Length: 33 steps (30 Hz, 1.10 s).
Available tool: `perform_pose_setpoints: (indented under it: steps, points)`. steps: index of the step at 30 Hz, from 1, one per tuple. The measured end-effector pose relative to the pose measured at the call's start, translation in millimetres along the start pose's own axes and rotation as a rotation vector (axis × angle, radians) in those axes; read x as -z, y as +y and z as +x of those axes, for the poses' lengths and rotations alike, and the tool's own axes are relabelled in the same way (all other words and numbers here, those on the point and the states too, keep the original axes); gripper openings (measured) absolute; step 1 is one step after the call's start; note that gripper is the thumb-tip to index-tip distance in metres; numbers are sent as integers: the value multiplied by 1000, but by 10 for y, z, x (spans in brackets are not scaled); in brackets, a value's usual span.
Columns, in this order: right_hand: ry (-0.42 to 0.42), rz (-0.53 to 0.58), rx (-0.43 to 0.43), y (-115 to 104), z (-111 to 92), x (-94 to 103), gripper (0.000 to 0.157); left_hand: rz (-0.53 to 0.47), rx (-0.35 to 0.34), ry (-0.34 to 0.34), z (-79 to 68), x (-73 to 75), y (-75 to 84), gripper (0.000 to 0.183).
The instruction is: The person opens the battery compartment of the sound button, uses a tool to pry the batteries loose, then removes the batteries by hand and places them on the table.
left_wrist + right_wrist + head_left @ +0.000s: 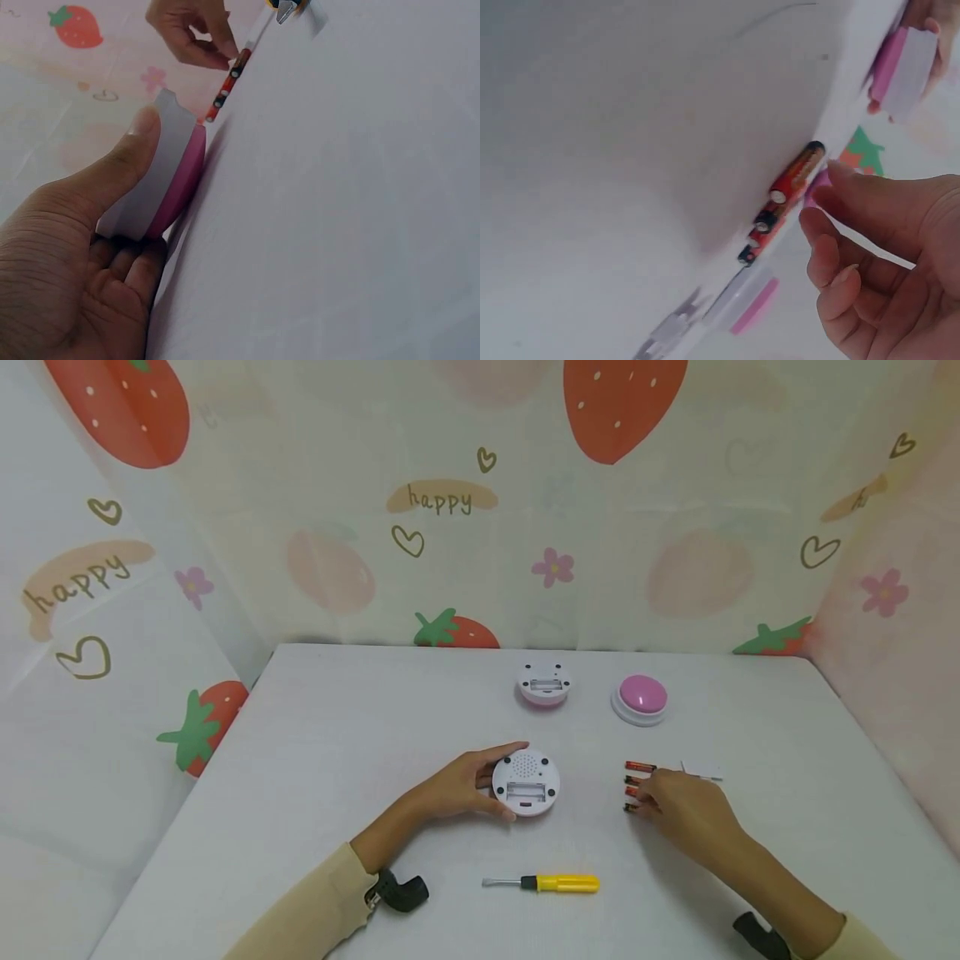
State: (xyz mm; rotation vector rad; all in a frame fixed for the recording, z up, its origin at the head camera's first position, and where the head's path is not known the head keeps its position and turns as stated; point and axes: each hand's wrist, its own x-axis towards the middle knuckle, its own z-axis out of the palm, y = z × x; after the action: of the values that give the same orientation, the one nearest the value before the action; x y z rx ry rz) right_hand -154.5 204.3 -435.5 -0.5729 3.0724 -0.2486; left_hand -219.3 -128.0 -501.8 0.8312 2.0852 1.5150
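Left hand (459, 785) pinches one upturned button (526, 775) over a white table (360, 718), strawberry-print walls (480, 577) beyond. Right hand (693, 806) hangs loosely bent beside four batteries (632, 792); two more buttons (642, 695) lie farther, one screwdriver (567, 883) nearer.

Head camera faces the far edge of the table (360, 718), looking down; low, tilted wrist close-ups both include the batteries (797, 172).

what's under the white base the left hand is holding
Under the white base is a pink dome, facing the table, in the left wrist view. The dome's far side and the table directly beneath are covered.
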Motion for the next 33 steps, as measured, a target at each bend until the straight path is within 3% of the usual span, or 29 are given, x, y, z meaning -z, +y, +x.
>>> perform_pose_setpoints:
  steps: [4,16,25,33]
  points:
    - [13,38,7,-117,47,53,21,-9,-10,-1,1,7,7,99]
    - [-69,178,4,-554,288,0,74,-78,-16,5,23,-27,0,95]
    - [-116,191,24,-808,402,-66,75,-107,-41,-7,20,-20,-2,91]
    - [-112,203,23,-876,455,-108,80,-110,-38,-12,-13,9,20,91]
